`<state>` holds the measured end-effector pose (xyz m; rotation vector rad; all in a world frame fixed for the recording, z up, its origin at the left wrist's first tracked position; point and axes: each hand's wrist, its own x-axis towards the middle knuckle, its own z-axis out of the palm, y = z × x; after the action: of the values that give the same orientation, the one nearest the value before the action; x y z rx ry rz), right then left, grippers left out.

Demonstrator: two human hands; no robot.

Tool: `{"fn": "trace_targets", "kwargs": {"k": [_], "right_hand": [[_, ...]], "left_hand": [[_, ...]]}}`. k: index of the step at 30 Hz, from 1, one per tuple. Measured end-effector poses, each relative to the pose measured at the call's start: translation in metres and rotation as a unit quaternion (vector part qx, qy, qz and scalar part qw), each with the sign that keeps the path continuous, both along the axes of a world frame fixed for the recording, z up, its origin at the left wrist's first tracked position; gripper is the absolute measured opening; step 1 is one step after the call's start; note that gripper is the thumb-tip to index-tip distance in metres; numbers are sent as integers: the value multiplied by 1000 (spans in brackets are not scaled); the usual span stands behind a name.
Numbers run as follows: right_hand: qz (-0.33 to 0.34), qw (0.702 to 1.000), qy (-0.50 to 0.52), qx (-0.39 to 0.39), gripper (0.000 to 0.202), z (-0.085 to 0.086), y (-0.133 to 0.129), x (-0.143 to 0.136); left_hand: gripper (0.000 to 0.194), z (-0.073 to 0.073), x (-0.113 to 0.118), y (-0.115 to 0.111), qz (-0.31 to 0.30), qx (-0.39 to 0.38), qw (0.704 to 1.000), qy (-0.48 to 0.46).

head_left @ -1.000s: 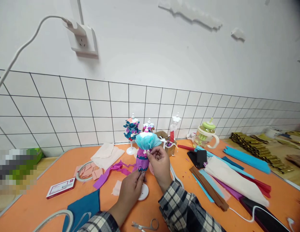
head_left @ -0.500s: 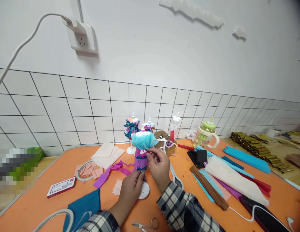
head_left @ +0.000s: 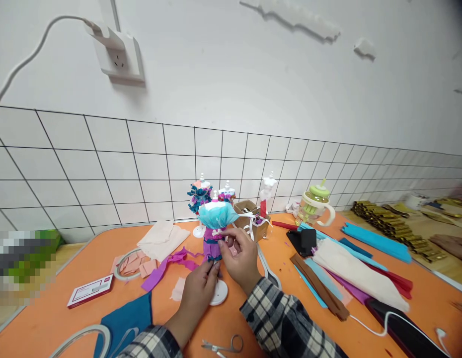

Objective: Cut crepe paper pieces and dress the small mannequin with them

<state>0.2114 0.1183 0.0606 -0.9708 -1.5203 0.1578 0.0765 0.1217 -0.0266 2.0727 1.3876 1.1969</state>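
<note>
A miniature dress form stands upright in front of me, dressed in crepe paper: a turquoise ruffle (head_left: 217, 215) around the shoulders and a purple skirt (head_left: 211, 248) with dark blue bands and a small pink-white flower at the waist. My left hand (head_left: 198, 288) is closed around its stem below the skirt hem, just above the round white base (head_left: 219, 294). With bent fingers, my right hand (head_left: 241, 258) pinches the skirt's right side near the waist; its fingertips partly hide the paper there. Small scissors (head_left: 225, 345) lie nearer me on the orange table.
Behind stand other dress forms, one with a dark blue ruffled dress (head_left: 198, 199), and a cardboard box (head_left: 259, 228). Tape rolls, peach paper pieces and purple strips (head_left: 160, 272) lie left. Crepe paper rolls (head_left: 355, 271), a black case (head_left: 308, 241) and a lidded cup (head_left: 315, 206) are right.
The view has shifted slightly, so everything sits a little further left. My right fingers have shifted a little at the skirt's side; my left hand keeps its hold on the stem.
</note>
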Motion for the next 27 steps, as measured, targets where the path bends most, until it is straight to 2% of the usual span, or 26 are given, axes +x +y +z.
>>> {"fn": "trace_targets", "kwargs": {"k": [6, 8, 11, 14, 18, 21, 24, 27], "right_hand": [[38, 999, -11, 14, 27, 2, -1, 2], [33, 999, 4, 15, 26, 6, -1, 6], [14, 999, 27, -25, 24, 6, -10, 16], [25, 995, -39, -87, 23, -13, -34, 29], [34, 973, -186, -130, 22, -58, -77, 44], [80, 930, -311, -179, 21, -84, -98, 49], [111, 885, -387, -232, 20, -92, -103, 49], [118, 876, -390, -259, 24, -88, -100, 48]], "left_hand": [[36, -2, -3, 4, 5, -17, 1000, 12], [36, -2, -6, 7, 8, -25, 999, 19], [35, -2, -11, 13, 12, -34, 999, 29], [35, -3, -15, 18, 18, -36, 998, 40], [34, -4, -17, 23, 26, -21, 997, 64], [34, -2, -17, 25, 29, -3, 996, 88], [34, 3, -18, 24, 37, 16, 993, 114], [31, 9, -20, 19, 50, 37, 989, 133]]}}
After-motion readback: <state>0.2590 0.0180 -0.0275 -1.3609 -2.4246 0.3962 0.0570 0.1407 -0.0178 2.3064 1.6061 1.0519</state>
